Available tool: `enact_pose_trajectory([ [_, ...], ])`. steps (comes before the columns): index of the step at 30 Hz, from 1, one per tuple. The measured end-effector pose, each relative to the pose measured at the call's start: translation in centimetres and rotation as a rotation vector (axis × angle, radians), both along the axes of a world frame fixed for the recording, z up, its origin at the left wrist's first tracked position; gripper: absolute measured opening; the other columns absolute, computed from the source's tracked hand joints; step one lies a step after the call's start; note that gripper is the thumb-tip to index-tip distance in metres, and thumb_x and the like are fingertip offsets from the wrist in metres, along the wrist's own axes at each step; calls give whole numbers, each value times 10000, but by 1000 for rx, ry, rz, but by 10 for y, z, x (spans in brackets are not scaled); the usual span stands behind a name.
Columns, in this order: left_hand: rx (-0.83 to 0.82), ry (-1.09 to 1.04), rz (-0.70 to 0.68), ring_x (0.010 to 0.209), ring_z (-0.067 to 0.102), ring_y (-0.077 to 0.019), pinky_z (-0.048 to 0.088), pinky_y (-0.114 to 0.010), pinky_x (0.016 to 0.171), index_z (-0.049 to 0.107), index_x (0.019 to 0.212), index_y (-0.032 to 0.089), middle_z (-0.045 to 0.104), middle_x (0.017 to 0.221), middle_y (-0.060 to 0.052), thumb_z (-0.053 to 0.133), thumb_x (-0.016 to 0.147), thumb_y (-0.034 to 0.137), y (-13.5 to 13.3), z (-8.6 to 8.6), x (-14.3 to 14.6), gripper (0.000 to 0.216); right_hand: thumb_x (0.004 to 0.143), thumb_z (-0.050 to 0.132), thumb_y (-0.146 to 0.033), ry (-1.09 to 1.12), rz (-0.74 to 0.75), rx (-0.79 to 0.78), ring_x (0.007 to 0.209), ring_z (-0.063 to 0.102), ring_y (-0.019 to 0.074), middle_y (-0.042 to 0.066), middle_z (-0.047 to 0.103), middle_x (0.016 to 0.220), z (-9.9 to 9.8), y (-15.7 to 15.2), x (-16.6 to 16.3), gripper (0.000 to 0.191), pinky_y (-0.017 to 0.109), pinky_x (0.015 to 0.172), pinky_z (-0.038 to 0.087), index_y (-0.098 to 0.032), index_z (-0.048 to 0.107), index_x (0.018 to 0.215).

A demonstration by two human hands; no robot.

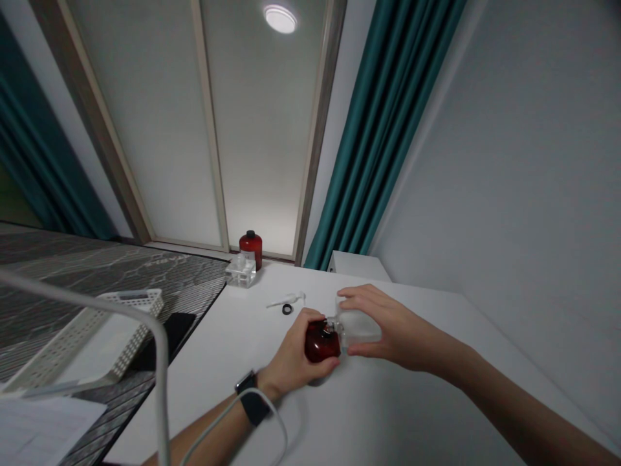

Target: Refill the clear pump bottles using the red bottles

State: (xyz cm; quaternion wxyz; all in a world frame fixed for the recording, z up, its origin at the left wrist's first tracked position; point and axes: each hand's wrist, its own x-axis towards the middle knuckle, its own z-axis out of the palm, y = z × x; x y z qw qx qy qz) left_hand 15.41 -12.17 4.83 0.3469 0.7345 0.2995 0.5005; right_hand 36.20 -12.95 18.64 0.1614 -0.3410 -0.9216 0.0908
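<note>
My left hand (pixel 297 353) is wrapped round a dark red-brown bottle (pixel 320 343), held over the white table. Directly to its right, my right hand (pixel 383 323) curves its fingers and thumb around a clear see-through container (pixel 358 325). Clear plastic or glass shows where the container meets the top of the bottle; I cannot tell exactly how they touch. Just beyond my left hand, a black ring (pixel 287 309) lies beside a clear-and-white pump head with a thin tube (pixel 285 301).
At the table's far left corner stand a second red-brown bottle (pixel 257 249) with a black cap and a clear block-shaped container (pixel 240 272). A white perforated basket (pixel 116 366) sits left of the table (pixel 233 336). A white cable (pixel 160 369) crosses the near left.
</note>
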Motion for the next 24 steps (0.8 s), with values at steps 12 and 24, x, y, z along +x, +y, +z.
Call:
enact_pose_trajectory([
  [12, -1, -9, 4, 1016, 565, -254, 473, -413, 918, 475, 1138, 206, 545, 1107, -73, 761, 683, 238, -1, 1, 1, 538, 743, 837, -311, 5, 16, -10, 1277, 522, 288, 129, 605, 1351, 2, 2, -1, 520, 499, 1058, 456, -220, 610, 1202],
  [24, -17, 0, 10, 1018, 571, -256, 477, -416, 922, 480, 1139, 207, 554, 1109, -76, 765, 685, 274, -1, 2, 0, 541, 755, 827, -346, 16, 37, -13, 1287, 515, 283, 117, 610, 1347, 2, 4, 1, 525, 493, 1067, 449, -240, 613, 1223],
])
